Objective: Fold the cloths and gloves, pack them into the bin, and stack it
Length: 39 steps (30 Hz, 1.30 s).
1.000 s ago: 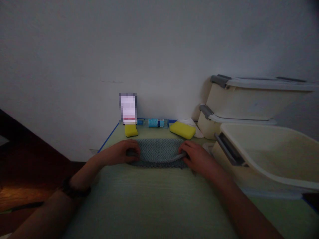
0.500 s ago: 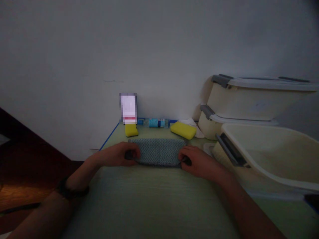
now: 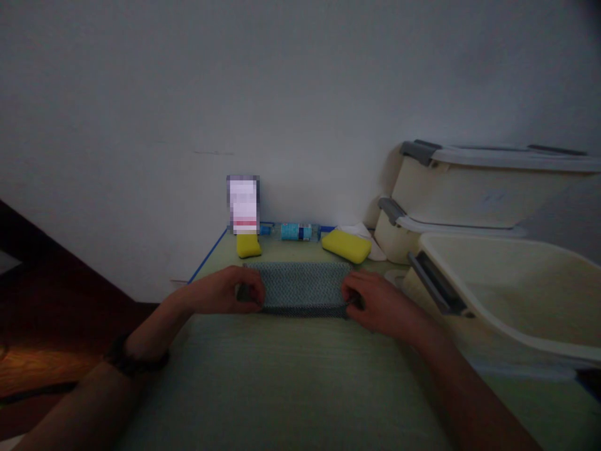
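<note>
A grey-blue knitted cloth [image 3: 300, 288] lies folded flat on the pale green table [image 3: 291, 376]. My left hand [image 3: 225, 289] pinches the cloth's left end, fingers curled round the edge. At the right end, my right hand [image 3: 380, 304] is closed on the near corner of the same cloth. A dark band sits on my left wrist.
Behind the cloth lie two yellow sponges [image 3: 248, 245] [image 3: 346, 245], a lying water bottle [image 3: 295, 232], a white rag [image 3: 366, 235] and a blurred upright card [image 3: 243, 204] against the wall. Cream plastic bins [image 3: 488, 188] are stacked at the right; an open tub [image 3: 511, 294] stands nearest.
Both hands shifted slightly along the cloth's ends while keeping hold; the cloth's near edge now lies flatter and straighter than a second ago.
</note>
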Tool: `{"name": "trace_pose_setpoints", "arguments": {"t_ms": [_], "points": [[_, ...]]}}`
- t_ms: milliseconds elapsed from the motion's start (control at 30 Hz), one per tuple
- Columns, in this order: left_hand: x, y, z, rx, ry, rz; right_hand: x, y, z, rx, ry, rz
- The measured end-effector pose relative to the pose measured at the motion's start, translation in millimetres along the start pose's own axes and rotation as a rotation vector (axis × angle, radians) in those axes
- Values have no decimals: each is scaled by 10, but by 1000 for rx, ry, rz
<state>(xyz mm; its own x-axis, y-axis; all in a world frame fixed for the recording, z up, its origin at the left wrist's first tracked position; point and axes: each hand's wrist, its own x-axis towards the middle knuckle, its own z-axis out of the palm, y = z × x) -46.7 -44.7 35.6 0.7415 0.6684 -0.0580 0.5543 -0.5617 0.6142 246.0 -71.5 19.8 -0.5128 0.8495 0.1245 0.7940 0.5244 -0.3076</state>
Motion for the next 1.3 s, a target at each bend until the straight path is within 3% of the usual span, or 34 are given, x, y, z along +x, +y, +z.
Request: {"name": "trace_pose_setpoints", "arguments": {"t_ms": [500,567,633,733,800,900,1067,1300], "points": [[-10,43,20,59,-82,-61,-53,-5,18,0,-113,45],[-8,26,16,66,-52,-32,-48,-13,20,-8,-104,51],[3,-28,7,110,52,-28,-39,-16,21,-12,-96,45],[27,-149,-17,232,277,-185,-20,-11,26,-23,-69,32],[36,-219,-33,286,354,-340,-7,-6,32,-38,-37,42],[37,-277,-44,305,342,-479,8,-1,44,-42,-3,63],[32,-308,-27,303,303,-589,23,-3,82,-49,-18,67],[29,-288,-28,313,285,-625,24,-27,95,-40,-54,78]]}}
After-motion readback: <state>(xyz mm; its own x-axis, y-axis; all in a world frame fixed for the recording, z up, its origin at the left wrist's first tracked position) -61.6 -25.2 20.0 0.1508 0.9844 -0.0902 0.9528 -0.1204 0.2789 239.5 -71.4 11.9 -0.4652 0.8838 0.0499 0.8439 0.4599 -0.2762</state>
